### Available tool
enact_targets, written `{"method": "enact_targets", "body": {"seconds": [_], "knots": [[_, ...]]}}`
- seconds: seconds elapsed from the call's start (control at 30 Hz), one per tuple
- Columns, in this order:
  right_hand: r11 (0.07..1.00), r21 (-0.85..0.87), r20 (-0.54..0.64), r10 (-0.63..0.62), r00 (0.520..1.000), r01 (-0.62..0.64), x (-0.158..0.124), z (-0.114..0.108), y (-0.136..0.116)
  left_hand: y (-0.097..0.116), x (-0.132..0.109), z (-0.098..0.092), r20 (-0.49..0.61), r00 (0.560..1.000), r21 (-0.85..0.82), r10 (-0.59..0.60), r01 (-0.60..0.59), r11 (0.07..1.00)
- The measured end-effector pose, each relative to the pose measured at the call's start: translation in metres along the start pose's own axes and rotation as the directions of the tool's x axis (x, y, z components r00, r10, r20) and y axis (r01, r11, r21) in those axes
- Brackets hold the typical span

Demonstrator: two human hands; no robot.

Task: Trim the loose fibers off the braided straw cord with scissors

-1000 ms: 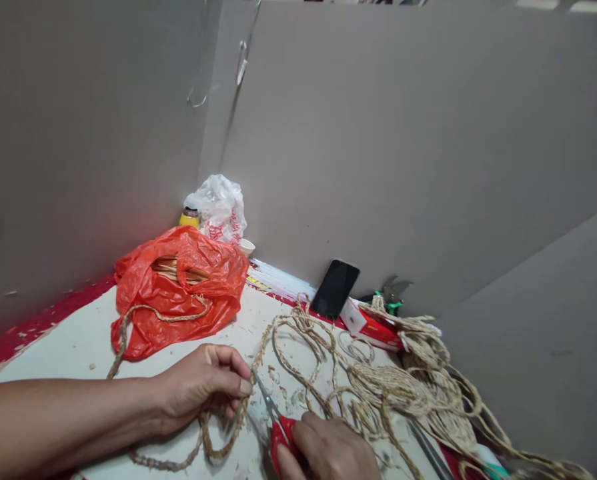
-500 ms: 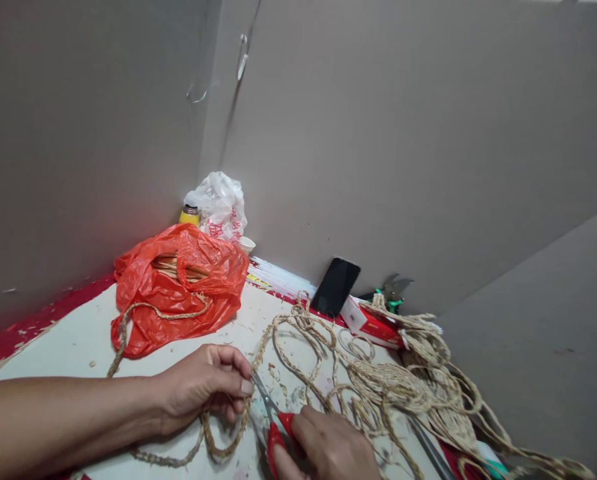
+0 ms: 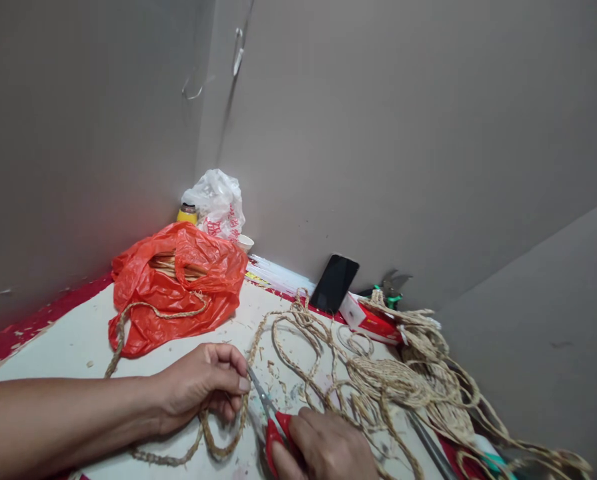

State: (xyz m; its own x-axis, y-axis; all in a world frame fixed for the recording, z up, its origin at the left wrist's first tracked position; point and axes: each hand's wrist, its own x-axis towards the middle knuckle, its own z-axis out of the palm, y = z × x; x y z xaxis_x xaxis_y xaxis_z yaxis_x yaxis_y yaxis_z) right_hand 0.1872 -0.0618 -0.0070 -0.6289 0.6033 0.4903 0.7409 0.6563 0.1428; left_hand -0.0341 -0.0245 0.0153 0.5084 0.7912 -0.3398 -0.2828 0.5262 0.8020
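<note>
My left hand (image 3: 221, 383) pinches a braided straw rope (image 3: 223, 448) between thumb and fingers. The rope loops below the hand, and one stretch runs up and away past the fingertips. In my right hand (image 3: 328, 443) is a pair of scissors (image 3: 277, 427) with red handles, the fingers wrapped round the grips. Its blades point up and left, and their tips reach the rope right beside my left thumb. Whether the rope lies between the blades, I cannot tell. To the right lie loose loops and a large bundle of the same rope (image 3: 393, 380).
A red plastic bag (image 3: 218, 267) holding straw strips stands at the back left. Behind it are a yellow jar (image 3: 187, 213), a white plastic bag (image 3: 218, 200) and a white cup (image 3: 245, 243). A phone (image 3: 334, 283) leans near a red box (image 3: 378, 323). Straw scraps litter the white tabletop (image 3: 73, 347).
The view has shifted very slightly. Both hands, the rope and the scissors keep nearly the same places; the scissor blades look a little closer together.
</note>
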Motion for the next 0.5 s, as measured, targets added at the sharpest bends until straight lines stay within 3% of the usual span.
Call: {"method": "enact_targets", "body": {"seconds": [0.13, 0.2, 0.23, 0.27, 0.3, 0.37, 0.43, 0.5], "knots": [[0.996, 0.093, -0.051, 0.019, 0.999, -0.014, 0.0, 0.001, -0.001, 0.001, -0.001, 0.002, 0.0, 1.0, 0.013, -0.011, 0.011, 1.0], [0.955, 0.277, -0.063, 0.133, 0.989, -0.111, 0.0, 0.002, -0.003, 0.002, -0.002, 0.003, 0.0, 1.0, 0.022, -0.021, 0.021, 1.0], [0.891, 0.409, -0.056, 0.242, 0.969, -0.199, 0.002, 0.003, -0.005, 0.002, -0.003, 0.004, 0.009, 1.0, 0.032, -0.025, 0.025, 0.999], [0.777, 0.55, -0.019, 0.379, 0.925, -0.307, 0.004, 0.003, -0.006, 0.001, -0.004, 0.004, 0.023, 0.999, 0.051, -0.026, 0.025, 0.998], [0.606, 0.677, 0.06, 0.52, 0.852, -0.417, 0.006, 0.003, -0.007, 0.001, -0.005, 0.004, 0.04, 0.999, 0.078, -0.027, 0.023, 0.997], [0.16, 0.811, 0.321, 0.683, 0.657, -0.562, 0.012, 0.002, -0.008, -0.001, -0.008, 0.006, 0.071, 0.997, 0.157, -0.028, 0.016, 0.987], [-0.231, 0.796, 0.55, 0.661, 0.51, -0.56, 0.017, 0.001, -0.006, -0.005, -0.01, 0.007, 0.114, 0.993, 0.253, -0.043, 0.013, 0.967], [-0.447, 0.764, 0.641, 0.603, 0.474, -0.465, 0.019, 0.001, -0.002, -0.008, -0.013, 0.009, 0.175, 0.982, 0.366, -0.072, 0.003, 0.931]]}}
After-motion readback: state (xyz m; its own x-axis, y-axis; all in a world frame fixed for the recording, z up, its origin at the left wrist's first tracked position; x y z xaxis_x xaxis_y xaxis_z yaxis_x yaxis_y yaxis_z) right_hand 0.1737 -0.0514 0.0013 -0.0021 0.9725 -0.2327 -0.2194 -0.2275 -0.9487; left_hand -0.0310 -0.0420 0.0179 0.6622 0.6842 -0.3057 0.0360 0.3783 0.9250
